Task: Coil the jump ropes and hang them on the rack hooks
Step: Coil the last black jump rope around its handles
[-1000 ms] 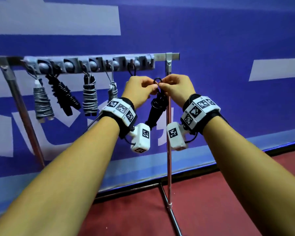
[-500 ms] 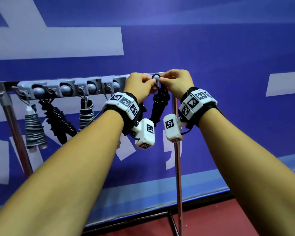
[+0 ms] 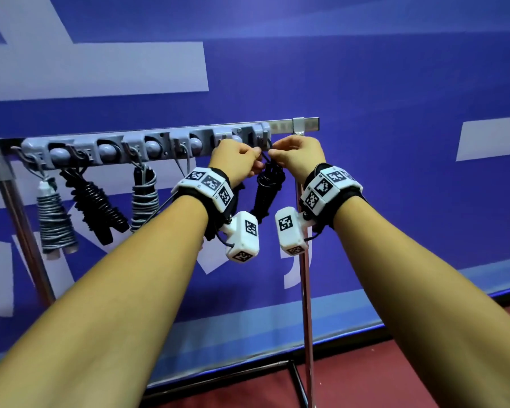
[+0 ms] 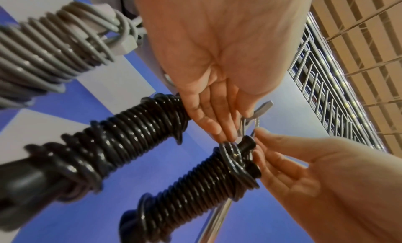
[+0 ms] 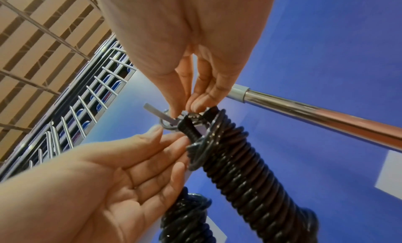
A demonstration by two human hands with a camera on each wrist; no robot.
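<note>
A grey hook rail [image 3: 147, 142] is seen mounted along a metal rack [image 3: 305, 290] in front of a blue wall [image 3: 395, 69]. From the leftmost hooks, a grey coiled rope [image 3: 55, 222] is hung, then a black coiled rope [image 3: 96, 203] tilted to one side, then a second grey coiled rope [image 3: 143, 201]; a thin grey loop [image 3: 183, 160] is caught on the next hook, its bundle hidden behind the left wrist. At the right end of the rail, the black jump rope [image 3: 267, 191] is held up between both hands, its wound body hanging below them. The left hand [image 3: 236, 159] is raised to the rail, and its fingers [image 4: 208, 121] are pinched on the loop at the top of the bundle, beside the metal hook [image 4: 259, 112]. The right hand [image 3: 296, 157] is placed just opposite, and its fingers [image 5: 197, 98] are closed narrowly on the same top loop, right at the hook. Whether the loop is already seated over the hook cannot be told. A wrist camera [image 3: 243, 240] is worn under each forearm, and red floor [image 3: 365, 384] is seen below the rack.
</note>
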